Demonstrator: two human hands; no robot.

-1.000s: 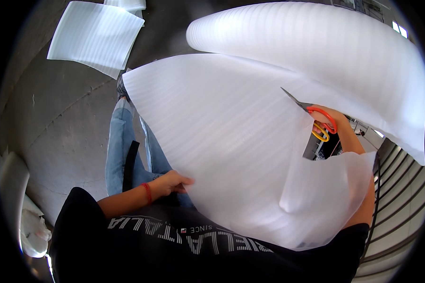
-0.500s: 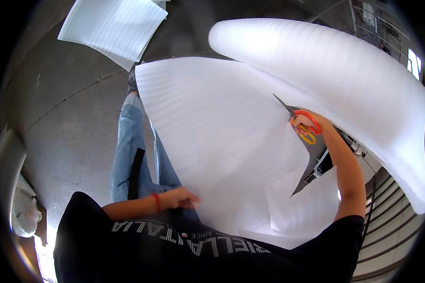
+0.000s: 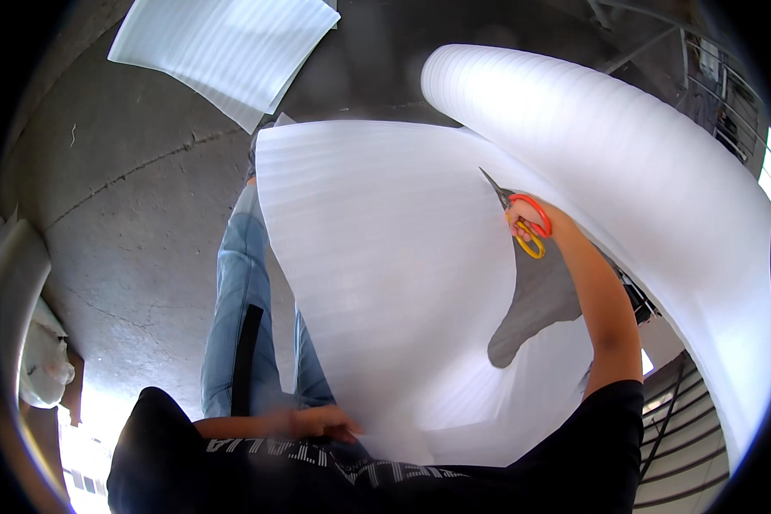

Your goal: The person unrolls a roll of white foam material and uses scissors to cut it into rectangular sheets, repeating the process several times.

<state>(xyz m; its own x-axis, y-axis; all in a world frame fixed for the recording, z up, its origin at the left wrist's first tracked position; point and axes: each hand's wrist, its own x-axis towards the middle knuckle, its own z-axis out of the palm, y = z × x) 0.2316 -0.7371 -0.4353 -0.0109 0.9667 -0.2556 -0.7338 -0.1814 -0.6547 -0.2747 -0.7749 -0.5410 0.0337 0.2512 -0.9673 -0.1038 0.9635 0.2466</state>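
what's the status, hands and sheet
Right hand gripping scissors, blades at sheet. Left hand by sheet's near edge, grip unclear. Sheet part cut, roll to right.

L hand (image 3: pixel 330 421) blurry, grip unclear; far white sheets (image 3: pixel 223 51) cut off @ top; R leg (image 3: pixel 311 373) partly hidden

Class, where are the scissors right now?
In the head view, the scissors are right of centre, in the right hand, at the cut edge of the white sheet, below-left of the white roll.
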